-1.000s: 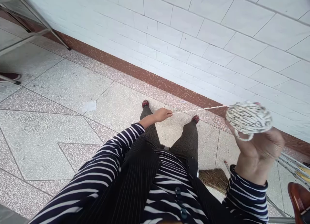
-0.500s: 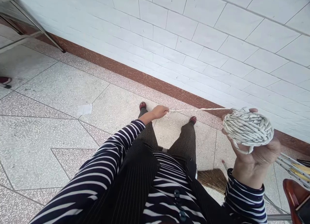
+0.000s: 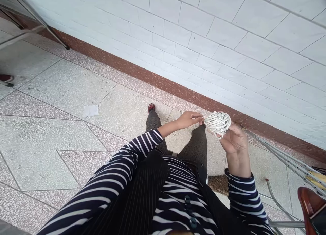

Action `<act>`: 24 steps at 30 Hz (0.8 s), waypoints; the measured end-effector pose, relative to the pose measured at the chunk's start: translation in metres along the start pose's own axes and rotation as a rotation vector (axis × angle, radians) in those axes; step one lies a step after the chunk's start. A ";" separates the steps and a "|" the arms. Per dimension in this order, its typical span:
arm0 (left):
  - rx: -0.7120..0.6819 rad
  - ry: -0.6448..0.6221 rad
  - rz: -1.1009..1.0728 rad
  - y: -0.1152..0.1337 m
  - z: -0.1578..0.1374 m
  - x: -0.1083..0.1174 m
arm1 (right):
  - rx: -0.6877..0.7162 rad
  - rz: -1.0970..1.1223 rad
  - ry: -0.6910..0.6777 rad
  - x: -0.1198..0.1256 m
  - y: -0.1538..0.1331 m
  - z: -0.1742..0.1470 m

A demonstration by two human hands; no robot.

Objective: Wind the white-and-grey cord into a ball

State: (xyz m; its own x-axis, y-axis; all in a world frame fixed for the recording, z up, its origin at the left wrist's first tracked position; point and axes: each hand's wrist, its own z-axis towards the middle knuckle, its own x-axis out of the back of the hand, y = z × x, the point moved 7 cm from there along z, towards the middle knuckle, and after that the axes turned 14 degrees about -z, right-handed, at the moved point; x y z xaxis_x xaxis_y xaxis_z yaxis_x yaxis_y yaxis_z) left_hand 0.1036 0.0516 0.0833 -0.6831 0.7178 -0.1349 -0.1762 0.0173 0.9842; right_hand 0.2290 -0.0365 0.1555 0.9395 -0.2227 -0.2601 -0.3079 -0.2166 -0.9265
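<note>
A ball of white cord flecked with dark strands rests in my right hand, whose fingers curl around its underside and far edge. A short loop of cord hangs at its lower side. Right beside the ball, on its left, my left hand pinches the cord's loose end, fingertips close together. Only a very short stretch of cord shows between that hand and the ball. Both hands are out in front of my body, above my right leg and the floor.
A white tiled wall with a reddish-brown base strip runs along the front. A metal-framed table leg stands upper left. A paper scrap lies on the floor. To the right are a broom, metal crutches and a wooden chair part.
My right hand has come left and inward with the cord ball, and my left hand has moved right. The long taut stretch of cord between them has shortened to almost nothing.
</note>
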 end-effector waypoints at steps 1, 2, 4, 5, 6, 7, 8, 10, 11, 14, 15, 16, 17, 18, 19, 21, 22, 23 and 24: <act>0.006 -0.002 0.046 -0.001 -0.003 0.003 | 0.007 0.018 0.018 0.004 -0.002 -0.002; 0.019 -0.003 0.086 -0.003 -0.006 0.006 | 0.020 0.033 0.034 0.007 -0.005 -0.003; 0.061 0.000 0.137 -0.008 -0.012 0.012 | 0.062 0.049 0.050 0.015 -0.014 -0.006; 0.082 0.000 0.149 -0.011 -0.016 0.015 | 0.089 0.049 0.050 0.018 -0.019 -0.007; 0.097 -0.004 0.159 -0.015 -0.019 0.018 | 0.116 0.051 0.047 0.021 -0.025 -0.009; 0.108 -0.014 0.167 -0.018 -0.022 0.020 | 0.142 0.056 0.051 0.023 -0.030 -0.010; 0.121 -0.028 0.173 -0.022 -0.025 0.023 | 0.164 0.062 0.061 0.026 -0.036 -0.013; 0.157 -0.041 0.187 -0.032 -0.030 0.030 | 0.193 0.069 0.093 0.030 -0.046 -0.018; 0.179 -0.038 0.198 -0.036 -0.033 0.034 | 0.203 0.066 0.110 0.031 -0.051 -0.022; 0.232 -0.011 0.246 -0.050 -0.040 0.047 | 0.249 0.054 0.163 0.034 -0.069 -0.032; 0.237 -0.008 0.263 -0.053 -0.043 0.051 | 0.274 0.062 0.181 0.035 -0.076 -0.035; 0.238 -0.010 0.280 -0.056 -0.045 0.054 | 0.302 0.077 0.201 0.037 -0.083 -0.038; 0.236 -0.014 0.295 -0.059 -0.048 0.057 | 0.330 0.094 0.221 0.040 -0.090 -0.041; 0.233 -0.022 0.307 -0.062 -0.050 0.060 | 0.353 0.108 0.243 0.042 -0.096 -0.042; 0.233 -0.029 0.314 -0.065 -0.052 0.062 | 0.368 0.116 0.269 0.044 -0.101 -0.044; 0.241 -0.029 0.325 -0.071 -0.054 0.067 | 0.377 0.112 0.307 0.046 -0.109 -0.046; 0.245 -0.025 0.331 -0.073 -0.054 0.070 | 0.384 0.107 0.317 0.045 -0.112 -0.048; 0.243 -0.018 0.342 -0.076 -0.053 0.073 | 0.390 0.114 0.320 0.044 -0.115 -0.051; 0.238 -0.007 0.360 -0.078 -0.051 0.076 | 0.373 0.150 0.321 0.043 -0.117 -0.054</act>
State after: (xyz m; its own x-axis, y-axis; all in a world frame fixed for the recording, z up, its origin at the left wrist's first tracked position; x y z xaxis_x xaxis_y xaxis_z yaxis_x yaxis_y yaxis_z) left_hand 0.0290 0.0691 -0.0093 -0.6660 0.7121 0.2221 0.2419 -0.0754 0.9674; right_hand 0.2968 -0.0721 0.2675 0.7777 -0.5187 -0.3551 -0.3062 0.1809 -0.9346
